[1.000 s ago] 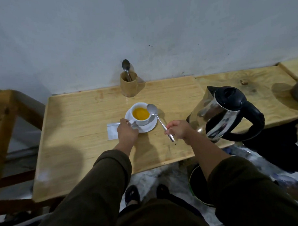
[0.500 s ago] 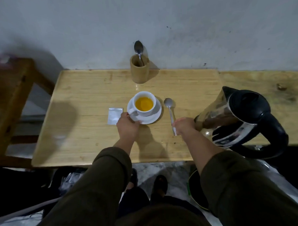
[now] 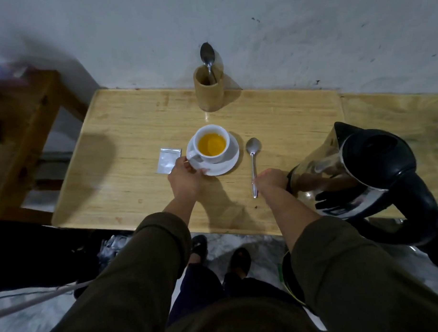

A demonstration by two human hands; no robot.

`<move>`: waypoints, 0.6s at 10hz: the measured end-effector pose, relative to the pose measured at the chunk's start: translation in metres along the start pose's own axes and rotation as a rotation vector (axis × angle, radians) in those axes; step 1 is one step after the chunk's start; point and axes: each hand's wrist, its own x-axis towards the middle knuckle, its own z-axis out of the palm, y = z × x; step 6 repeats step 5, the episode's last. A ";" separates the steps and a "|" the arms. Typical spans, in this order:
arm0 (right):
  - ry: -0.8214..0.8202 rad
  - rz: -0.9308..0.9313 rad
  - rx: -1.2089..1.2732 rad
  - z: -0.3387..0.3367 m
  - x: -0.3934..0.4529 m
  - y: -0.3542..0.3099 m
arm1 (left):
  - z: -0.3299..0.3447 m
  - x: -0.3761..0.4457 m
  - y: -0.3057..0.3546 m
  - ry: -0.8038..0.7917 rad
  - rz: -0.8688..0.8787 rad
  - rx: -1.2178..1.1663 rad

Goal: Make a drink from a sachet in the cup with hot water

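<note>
Wooden table | white cup (on saucer) | orange drink

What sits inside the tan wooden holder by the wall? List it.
In the tan cylindrical wooden holder one metal spoon stands bowl up. Its handle's lower end and the holder's bottom are hidden by the wall.

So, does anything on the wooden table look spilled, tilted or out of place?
Nothing looks spilled. The white cup of orange drink stands upright on its white saucer, the silver sachet lies flat beside it, and the metal spoon lies on the table. Only the steel kettle sits close to the front edge.
</note>
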 end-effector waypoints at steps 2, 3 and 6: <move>0.033 -0.014 -0.078 -0.001 0.001 -0.001 | -0.001 -0.002 0.004 -0.008 -0.007 0.069; 0.051 0.002 -0.060 -0.003 -0.006 -0.002 | -0.005 -0.003 0.004 -0.046 -0.021 0.056; 0.099 -0.074 0.096 0.006 -0.017 0.001 | -0.018 -0.011 0.002 -0.070 0.039 0.025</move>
